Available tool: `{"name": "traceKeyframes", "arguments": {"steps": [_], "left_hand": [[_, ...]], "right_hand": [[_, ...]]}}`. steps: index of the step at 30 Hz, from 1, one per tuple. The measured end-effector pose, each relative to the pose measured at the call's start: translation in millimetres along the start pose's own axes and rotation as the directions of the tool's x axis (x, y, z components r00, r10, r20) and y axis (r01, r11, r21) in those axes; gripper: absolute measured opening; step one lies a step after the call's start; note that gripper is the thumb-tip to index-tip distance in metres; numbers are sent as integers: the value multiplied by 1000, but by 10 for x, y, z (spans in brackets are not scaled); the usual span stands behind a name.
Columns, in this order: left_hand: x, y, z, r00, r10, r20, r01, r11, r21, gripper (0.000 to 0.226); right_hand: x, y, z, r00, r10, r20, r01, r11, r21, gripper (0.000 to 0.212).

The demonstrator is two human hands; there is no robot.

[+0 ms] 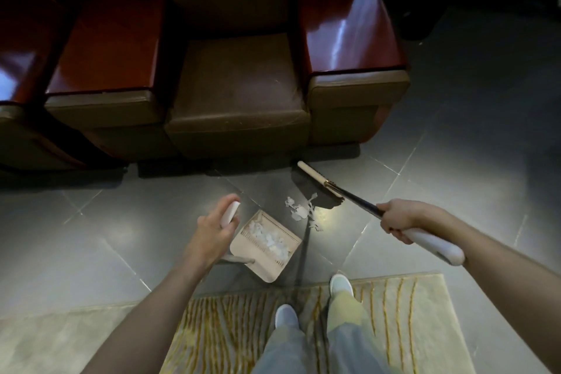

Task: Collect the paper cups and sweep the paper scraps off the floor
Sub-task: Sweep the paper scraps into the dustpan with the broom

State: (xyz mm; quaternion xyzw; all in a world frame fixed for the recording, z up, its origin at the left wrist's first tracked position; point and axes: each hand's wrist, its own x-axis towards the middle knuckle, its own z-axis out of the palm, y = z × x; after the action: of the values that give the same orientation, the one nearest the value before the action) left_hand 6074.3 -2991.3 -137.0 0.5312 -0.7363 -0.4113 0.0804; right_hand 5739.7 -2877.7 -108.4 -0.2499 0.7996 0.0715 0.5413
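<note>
white paper scraps point(299, 212) on floor point(455, 161)

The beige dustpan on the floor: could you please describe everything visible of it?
The beige plastic dustpan sits on the grey tiled floor, its open mouth facing loose white paper scraps and the black-bristled broom. Gathered scraps lie inside beside a row of comb teeth. The left hand grips its white upright handle.

We see a beige dustpan point(267, 264), white paper scraps point(299, 212) and grey floor tiles point(91, 237). The near rug point(409, 313) is cream with gold streaks; the far armchair point(236, 79) brown, red-armed.
</note>
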Motion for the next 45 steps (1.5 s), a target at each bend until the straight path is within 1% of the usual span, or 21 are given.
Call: {"name": "traceKeyframes", "arguments": {"steps": [2,4,8,13,18,21,22,23,25,27,29,32,35,39,45], "left_hand": [[100,-10,-28,1000,13,10,-13,1000,14,33],[196,-12,-79,1000,24,-2,-24,999,23,31],[327,3,-203,999,31,-7,-31,999,30,31],[299,18,-248,999,35,-11,-35,999,11,31],[195,-17,-182,998,56,-18,-56,998,-6,31],[90,-28,-139,997,72,-20,-72,997,-18,30],[57,-23,-126,996,83,-16,-83,996,-15,30],[25,-15,-111,996,94,-6,-94,996,-10,30],[-26,15,-69,993,116,24,-116,993,0,29],[-73,69,-17,989,140,48,-140,990,13,29],[-117,133,43,986,159,50,-160,987,19,30],[-182,247,150,981,192,41,-193,981,12,32],[-208,406,300,969,244,22,-244,970,5,29],[-164,757,561,950,312,22,-312,950,-15,27],[-83,1523,1184,913,400,80,-400,916,-20,27]], "right_hand": [[122,-68,146,999,-15,-50,10,997,-80,42],[194,-126,368,998,-27,-49,22,996,-90,41],[185,-243,866,995,-58,85,58,998,9,45],[-2,-392,1241,975,-82,207,71,996,56,49],[-185,-548,1248,955,-82,284,85,996,1,33],[-275,-439,1070,953,-138,268,119,989,87,26],[-308,-392,999,953,-152,263,121,984,133,29],[-351,-353,926,953,-146,266,104,981,166,39],[-450,-283,791,945,-75,318,-1,973,231,55],[-566,-204,657,929,-19,370,-100,949,300,58],[-683,-50,516,922,3,386,-148,926,348,57],[-828,258,317,931,10,366,-184,877,444,56],[-975,569,142,949,-14,315,-173,813,557,53],[-1113,994,-129,974,7,227,-145,787,599,49],[-1350,1828,-544,990,36,133,-121,689,715,44]]}}
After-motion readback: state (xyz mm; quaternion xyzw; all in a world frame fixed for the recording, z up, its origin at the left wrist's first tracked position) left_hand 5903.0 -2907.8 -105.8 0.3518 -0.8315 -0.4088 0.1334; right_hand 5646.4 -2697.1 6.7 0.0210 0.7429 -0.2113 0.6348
